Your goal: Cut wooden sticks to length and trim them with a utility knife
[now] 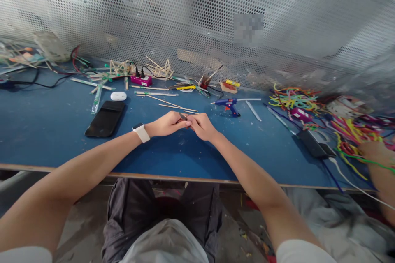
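My left hand, with a white watch on its wrist, and my right hand meet over the blue table. Both are closed in a pinch on a small dark grey piece held between their fingertips; I cannot make out what the piece is. Thin wooden sticks lie on the table just beyond the hands. A blue glue gun lies to the right of them.
A black phone and a white case lie at left. A pink power strip and stick frames stand at the back by the perforated metal wall. Coloured pipe cleaners and another person's arm are at right.
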`<action>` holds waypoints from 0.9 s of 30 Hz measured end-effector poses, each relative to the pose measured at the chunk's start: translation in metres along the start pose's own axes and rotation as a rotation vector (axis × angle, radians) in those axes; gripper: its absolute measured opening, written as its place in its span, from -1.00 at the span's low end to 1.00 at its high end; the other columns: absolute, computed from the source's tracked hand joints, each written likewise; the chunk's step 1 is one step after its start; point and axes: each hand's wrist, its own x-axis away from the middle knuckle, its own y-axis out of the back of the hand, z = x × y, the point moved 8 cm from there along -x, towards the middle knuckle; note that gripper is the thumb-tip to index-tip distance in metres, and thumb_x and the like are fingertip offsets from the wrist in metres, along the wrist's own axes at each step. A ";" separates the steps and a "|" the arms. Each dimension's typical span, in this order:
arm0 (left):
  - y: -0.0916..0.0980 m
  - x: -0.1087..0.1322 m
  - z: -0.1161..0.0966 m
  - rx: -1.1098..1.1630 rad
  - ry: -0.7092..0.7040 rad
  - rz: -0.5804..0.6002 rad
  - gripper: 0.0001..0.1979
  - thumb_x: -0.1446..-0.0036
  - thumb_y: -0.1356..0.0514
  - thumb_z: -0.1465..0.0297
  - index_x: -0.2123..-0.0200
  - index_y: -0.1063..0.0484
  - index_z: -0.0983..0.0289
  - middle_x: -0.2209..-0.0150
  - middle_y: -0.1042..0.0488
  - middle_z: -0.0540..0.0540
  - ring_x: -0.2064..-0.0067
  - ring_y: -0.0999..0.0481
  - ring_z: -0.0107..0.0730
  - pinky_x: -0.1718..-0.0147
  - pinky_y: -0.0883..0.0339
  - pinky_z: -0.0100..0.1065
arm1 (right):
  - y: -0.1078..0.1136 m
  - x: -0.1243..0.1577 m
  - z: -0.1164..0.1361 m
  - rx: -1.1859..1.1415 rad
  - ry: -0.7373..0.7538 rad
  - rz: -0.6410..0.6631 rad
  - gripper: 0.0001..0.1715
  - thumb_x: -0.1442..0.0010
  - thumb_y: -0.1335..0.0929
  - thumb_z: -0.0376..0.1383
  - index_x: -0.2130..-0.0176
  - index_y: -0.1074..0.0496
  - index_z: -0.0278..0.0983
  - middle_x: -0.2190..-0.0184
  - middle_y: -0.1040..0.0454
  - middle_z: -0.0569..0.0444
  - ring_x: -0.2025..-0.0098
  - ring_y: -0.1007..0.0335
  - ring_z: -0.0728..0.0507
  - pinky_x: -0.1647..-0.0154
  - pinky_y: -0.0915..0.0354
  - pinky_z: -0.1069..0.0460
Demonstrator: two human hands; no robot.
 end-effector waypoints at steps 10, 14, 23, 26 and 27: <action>-0.001 0.001 -0.002 0.112 0.004 0.061 -0.22 -0.60 -0.10 -0.21 0.53 -0.26 0.24 0.35 -0.54 0.11 0.41 -0.25 -0.49 0.41 -0.20 -0.35 | -0.002 0.001 0.001 -0.005 -0.003 0.023 -0.07 -0.69 -0.12 0.35 0.40 -0.46 -0.20 0.57 -0.40 0.16 0.49 -0.30 -0.06 0.30 -0.21 -0.02; -0.001 0.000 0.001 0.127 0.008 0.063 -0.26 -0.60 -0.14 -0.17 0.50 -0.36 0.27 0.34 -0.59 0.12 0.41 -0.26 -0.49 0.41 -0.20 -0.37 | -0.002 0.001 0.002 -0.003 -0.002 0.031 -0.05 -0.68 -0.11 0.37 0.40 -0.47 -0.20 0.57 -0.41 0.16 0.49 -0.32 -0.07 0.30 -0.21 -0.02; -0.001 0.001 0.004 0.159 0.025 0.062 -0.28 -0.58 -0.18 -0.17 0.42 -0.52 0.31 0.26 -0.68 0.19 0.36 -0.38 -0.44 0.37 -0.26 -0.36 | -0.003 0.000 0.002 -0.002 0.011 0.034 -0.08 -0.70 -0.12 0.31 0.39 -0.50 -0.21 0.56 -0.40 0.15 0.49 -0.32 -0.06 0.29 -0.22 -0.01; 0.000 0.001 0.002 0.180 0.036 0.070 -0.27 -0.56 -0.19 -0.20 0.40 -0.54 0.31 0.29 -0.64 0.16 0.37 -0.35 -0.45 0.39 -0.25 -0.37 | -0.003 0.001 0.002 0.002 0.015 0.034 -0.09 -0.71 -0.13 0.30 0.39 -0.49 -0.22 0.56 -0.40 0.15 0.49 -0.31 -0.05 0.30 -0.21 -0.01; -0.001 0.000 0.002 0.188 0.042 0.074 -0.26 -0.55 -0.19 -0.22 0.40 -0.53 0.31 0.32 -0.61 0.13 0.39 -0.32 -0.47 0.41 -0.23 -0.37 | -0.002 0.001 0.002 0.003 0.017 0.034 -0.08 -0.70 -0.13 0.30 0.39 -0.49 -0.22 0.56 -0.40 0.15 0.49 -0.31 -0.05 0.30 -0.21 -0.01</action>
